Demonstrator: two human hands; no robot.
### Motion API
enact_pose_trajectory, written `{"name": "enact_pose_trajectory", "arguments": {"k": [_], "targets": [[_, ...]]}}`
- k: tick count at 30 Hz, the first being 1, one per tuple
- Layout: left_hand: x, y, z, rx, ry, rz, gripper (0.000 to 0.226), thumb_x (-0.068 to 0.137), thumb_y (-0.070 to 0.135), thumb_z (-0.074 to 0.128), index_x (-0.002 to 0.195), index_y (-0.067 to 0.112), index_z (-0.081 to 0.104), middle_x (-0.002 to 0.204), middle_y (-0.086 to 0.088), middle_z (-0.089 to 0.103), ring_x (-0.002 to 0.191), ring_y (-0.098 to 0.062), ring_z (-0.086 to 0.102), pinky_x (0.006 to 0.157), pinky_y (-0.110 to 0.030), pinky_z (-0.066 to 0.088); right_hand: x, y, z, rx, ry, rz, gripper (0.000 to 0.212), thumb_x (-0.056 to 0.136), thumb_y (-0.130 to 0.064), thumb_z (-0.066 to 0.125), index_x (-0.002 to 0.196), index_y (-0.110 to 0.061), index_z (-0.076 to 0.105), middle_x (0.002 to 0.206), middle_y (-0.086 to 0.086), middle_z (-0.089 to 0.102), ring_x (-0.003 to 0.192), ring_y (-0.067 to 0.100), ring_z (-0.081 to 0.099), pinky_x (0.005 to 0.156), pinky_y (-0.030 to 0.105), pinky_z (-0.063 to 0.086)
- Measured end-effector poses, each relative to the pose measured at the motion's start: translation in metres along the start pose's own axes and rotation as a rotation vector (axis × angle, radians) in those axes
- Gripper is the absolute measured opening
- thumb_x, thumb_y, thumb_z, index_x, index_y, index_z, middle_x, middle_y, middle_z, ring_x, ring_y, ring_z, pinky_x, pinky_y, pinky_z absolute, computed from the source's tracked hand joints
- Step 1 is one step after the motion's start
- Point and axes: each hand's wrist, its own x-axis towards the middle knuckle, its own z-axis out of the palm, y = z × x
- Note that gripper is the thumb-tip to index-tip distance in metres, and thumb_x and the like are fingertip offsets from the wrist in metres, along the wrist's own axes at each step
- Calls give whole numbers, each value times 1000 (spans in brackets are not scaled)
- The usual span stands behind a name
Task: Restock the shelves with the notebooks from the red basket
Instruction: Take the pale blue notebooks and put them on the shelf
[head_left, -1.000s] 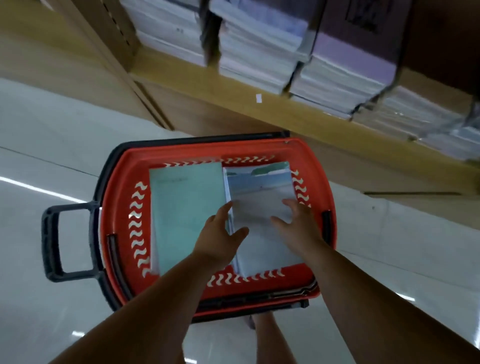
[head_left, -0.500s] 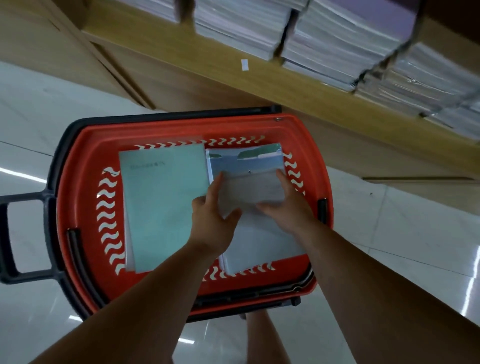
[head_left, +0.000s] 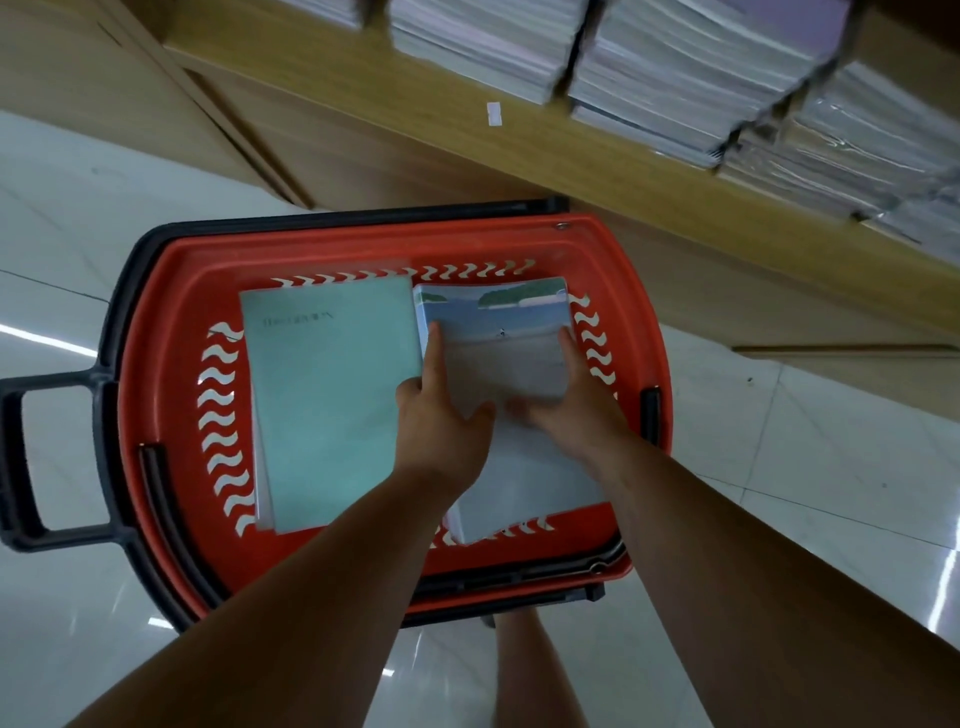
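A red basket (head_left: 171, 291) with a black frame stands on the floor below me. Inside it lie two stacks of notebooks: a plain teal one (head_left: 327, 395) on the left and a beach-picture one (head_left: 498, 338) on the right. My left hand (head_left: 441, 421) grips the left edge of the beach-picture stack, fingers down its side. My right hand (head_left: 571, 405) holds the stack's right edge, thumb on the cover. Both hands clasp the same upper notebooks, which seem slightly raised at the near end.
A wooden shelf (head_left: 426, 104) runs across the top, loaded with several piles of notebooks (head_left: 691, 67). A small white label (head_left: 495, 113) is stuck on its front edge. The basket's black handle (head_left: 31, 457) juts left over the glossy tiled floor (head_left: 779, 441).
Both hands slid further up the beach-picture stack and closed around its edges. The view moved closer to the basket.
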Motion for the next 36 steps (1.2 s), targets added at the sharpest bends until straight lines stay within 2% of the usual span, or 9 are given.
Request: {"name": "enact_pose_trajectory", "arguments": {"k": [3,7,11,13,19,24,29,33,36], "targets": [[-5,4,10,32,10,17,100,92,29,67,156,46,-7,135,-15,40,118,-39,53,101,-42,47,1,2,-2,30,-2,-6,110,75,-48,86,153,-60,8,155,-4,40,140,23,43,110,51,45],[-8,1,20,189,34,20,98,91,39,64,152,54,-11,155,-16,28,133,-43,43,106,-53,45,0,5,-5,-12,-4,-31,111,79,-43,85,156,-55,6,155,-4,39,140,20,41,110,41,39],[-3,1,20,338,-4,13,94,94,34,57,150,56,-15,164,-17,17,137,-44,41,105,-50,46,1,9,-8,-84,-7,-21,109,85,-38,81,158,-51,2,162,-1,29,146,25,34,111,38,35],[4,2,14,359,-37,20,94,94,30,55,151,55,-15,160,-20,26,128,-43,51,97,-47,50,0,11,-10,-68,-14,-18,105,88,-35,79,159,-48,2,165,-1,20,150,26,26,116,44,31],[15,10,-6,174,-12,-46,90,96,25,61,154,53,-2,130,-14,60,96,-31,61,85,-45,58,-6,8,-11,29,-53,-23,99,92,-31,74,161,-46,5,167,-3,18,153,25,22,118,46,27],[8,9,-9,127,19,-56,93,93,36,66,148,64,-4,103,-4,51,110,-38,56,93,-53,54,-12,7,-1,64,-4,-43,95,92,-30,75,161,-45,10,167,-4,21,151,22,26,117,42,31],[1,6,-5,-63,26,4,93,93,26,69,151,60,5,139,-9,55,122,-29,57,100,-47,53,-13,7,-1,75,-6,-41,96,91,-32,76,161,-45,10,166,-4,23,150,23,29,116,44,34],[-3,5,4,-228,14,51,88,93,18,69,152,57,17,132,-2,41,120,-12,43,109,-34,41,-16,9,-1,141,-13,-42,93,91,-34,75,159,-46,13,165,-4,25,148,22,31,115,44,36],[0,3,-2,-205,-53,62,85,94,9,66,151,55,22,131,5,35,124,-14,40,111,-35,40,-17,11,-2,122,-6,-45,88,93,-31,73,160,-45,16,165,-4,23,149,21,28,106,33,34]]}}
